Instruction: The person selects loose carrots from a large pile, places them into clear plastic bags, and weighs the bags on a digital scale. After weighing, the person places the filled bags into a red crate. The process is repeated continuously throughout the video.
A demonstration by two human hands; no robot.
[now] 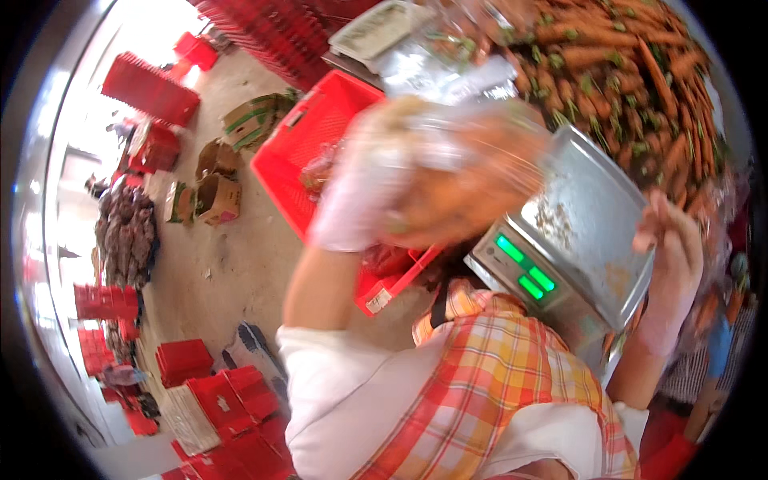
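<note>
My left hand, in a pale glove and blurred by motion, grips a clear plastic bag of carrots. The bag is off the scale, between it and a red plastic crate. Inside the crate lie other filled clear bags. A digital scale with a flat metal pan and a lit green display stands in front of me, a few crumbs of dirt on the pan. At the pan's right edge is my right hand, gloved, its fingers loosely bent and apart, with nothing seen in it.
A large heap of loose carrots lies beyond the scale. Clear plastic bags and a white tray sit at the far side. Stacked red crates and cardboard boxes stand on the floor at left. Another person's blue-gloved hand shows at right.
</note>
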